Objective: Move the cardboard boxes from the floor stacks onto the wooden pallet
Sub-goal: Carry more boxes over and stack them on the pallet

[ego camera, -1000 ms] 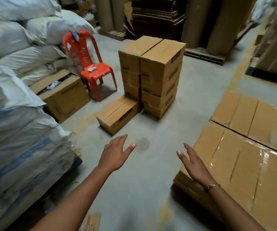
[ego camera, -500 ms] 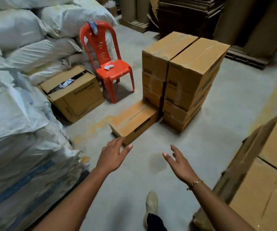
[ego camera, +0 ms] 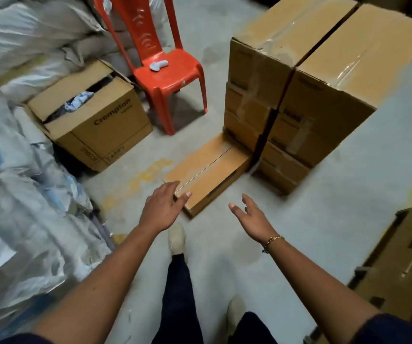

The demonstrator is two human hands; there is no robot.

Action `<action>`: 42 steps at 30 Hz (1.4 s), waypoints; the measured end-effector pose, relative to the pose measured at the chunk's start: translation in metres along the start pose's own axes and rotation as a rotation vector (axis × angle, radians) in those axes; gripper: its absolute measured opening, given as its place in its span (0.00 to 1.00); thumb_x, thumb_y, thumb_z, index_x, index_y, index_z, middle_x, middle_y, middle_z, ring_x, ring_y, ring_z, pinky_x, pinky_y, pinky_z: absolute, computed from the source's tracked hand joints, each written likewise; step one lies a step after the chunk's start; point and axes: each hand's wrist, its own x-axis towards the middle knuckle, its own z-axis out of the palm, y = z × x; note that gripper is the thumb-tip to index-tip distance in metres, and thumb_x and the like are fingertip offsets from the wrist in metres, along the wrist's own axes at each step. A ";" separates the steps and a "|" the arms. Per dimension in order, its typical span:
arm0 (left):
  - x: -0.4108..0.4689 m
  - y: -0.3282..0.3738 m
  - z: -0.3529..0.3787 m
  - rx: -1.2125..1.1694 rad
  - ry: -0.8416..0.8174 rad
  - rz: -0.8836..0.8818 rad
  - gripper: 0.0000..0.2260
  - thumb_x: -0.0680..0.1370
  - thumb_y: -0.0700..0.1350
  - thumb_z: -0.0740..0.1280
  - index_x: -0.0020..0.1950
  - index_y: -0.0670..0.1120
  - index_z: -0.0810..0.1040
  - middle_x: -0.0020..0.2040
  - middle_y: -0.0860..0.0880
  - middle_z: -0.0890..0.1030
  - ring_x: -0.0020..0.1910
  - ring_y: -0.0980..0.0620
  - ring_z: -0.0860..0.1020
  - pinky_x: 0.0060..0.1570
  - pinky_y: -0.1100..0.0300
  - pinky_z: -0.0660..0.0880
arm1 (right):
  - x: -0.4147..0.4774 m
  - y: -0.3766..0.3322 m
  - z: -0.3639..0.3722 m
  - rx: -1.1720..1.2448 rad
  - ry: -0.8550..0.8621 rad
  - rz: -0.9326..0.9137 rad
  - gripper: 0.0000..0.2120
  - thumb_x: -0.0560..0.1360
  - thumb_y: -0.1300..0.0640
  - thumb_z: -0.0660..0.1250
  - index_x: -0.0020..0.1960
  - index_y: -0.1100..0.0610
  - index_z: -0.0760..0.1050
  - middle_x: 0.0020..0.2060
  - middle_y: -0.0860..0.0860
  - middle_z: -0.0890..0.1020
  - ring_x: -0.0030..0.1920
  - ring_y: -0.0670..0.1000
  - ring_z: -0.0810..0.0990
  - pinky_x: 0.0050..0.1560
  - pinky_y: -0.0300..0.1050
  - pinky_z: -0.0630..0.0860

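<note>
Two tall stacks of taped cardboard boxes [ego camera: 306, 90] stand side by side on the concrete floor ahead. A single flat cardboard box [ego camera: 212, 170] lies on the floor against the left stack's foot. My left hand [ego camera: 161, 207] reaches out with straight fingers over that flat box's near corner; whether it touches is unclear. My right hand [ego camera: 250, 217], a gold bracelet at its wrist, is spread open above the floor just right of the flat box, holding nothing. More stacked boxes [ego camera: 403, 264] fill the right edge; the wooden pallet is not visible.
A red plastic chair [ego camera: 165, 68] stands behind the flat box. An open Crompton carton [ego camera: 95, 120] sits at the left. White and blue sacks [ego camera: 21, 194] pile along the left side. My legs and beige shoes [ego camera: 176, 238] are on the floor below my hands.
I have walked closer to the floor stacks and the view has tilted down. Both hands have reached forward toward the flat box on the floor. The boxes at the right have slid toward the edge.
</note>
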 end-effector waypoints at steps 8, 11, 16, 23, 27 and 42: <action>0.169 -0.092 0.027 0.014 -0.176 0.005 0.30 0.82 0.67 0.54 0.79 0.51 0.66 0.78 0.50 0.68 0.77 0.48 0.64 0.71 0.47 0.62 | 0.155 -0.007 0.063 0.138 0.020 0.225 0.43 0.77 0.33 0.64 0.83 0.50 0.52 0.81 0.50 0.58 0.79 0.54 0.61 0.78 0.57 0.62; 0.230 -0.128 0.047 0.021 -0.229 0.002 0.29 0.82 0.66 0.55 0.78 0.51 0.66 0.78 0.50 0.68 0.77 0.48 0.64 0.71 0.48 0.61 | 0.212 -0.002 0.090 0.159 0.019 0.300 0.44 0.76 0.33 0.66 0.83 0.51 0.52 0.81 0.50 0.59 0.79 0.55 0.62 0.77 0.57 0.62; 0.329 -0.188 0.101 0.024 -0.246 -0.017 0.33 0.78 0.69 0.54 0.76 0.50 0.69 0.76 0.49 0.71 0.75 0.46 0.67 0.71 0.45 0.64 | 0.311 0.031 0.135 0.287 0.065 0.399 0.44 0.76 0.36 0.68 0.83 0.52 0.53 0.80 0.52 0.61 0.77 0.57 0.64 0.73 0.53 0.66; 0.456 -0.275 0.232 0.109 -0.268 -0.009 0.30 0.81 0.65 0.59 0.78 0.49 0.67 0.78 0.48 0.67 0.77 0.45 0.65 0.73 0.46 0.62 | 0.447 0.144 0.207 0.443 0.284 0.501 0.50 0.74 0.36 0.72 0.83 0.54 0.49 0.82 0.53 0.57 0.80 0.56 0.60 0.78 0.55 0.61; 0.495 -0.314 0.285 0.115 -0.330 -0.058 0.37 0.78 0.70 0.60 0.81 0.49 0.61 0.81 0.47 0.63 0.78 0.44 0.63 0.73 0.44 0.60 | 0.480 0.199 0.248 0.548 0.406 0.535 0.58 0.68 0.33 0.76 0.83 0.53 0.45 0.82 0.54 0.53 0.81 0.57 0.56 0.78 0.59 0.59; 0.509 -0.363 0.330 -0.203 -0.256 -0.139 0.32 0.69 0.79 0.63 0.62 0.59 0.79 0.55 0.55 0.84 0.53 0.50 0.82 0.56 0.51 0.78 | 0.515 0.237 0.306 0.736 0.430 0.431 0.54 0.53 0.26 0.80 0.74 0.43 0.66 0.60 0.43 0.82 0.60 0.51 0.82 0.66 0.58 0.77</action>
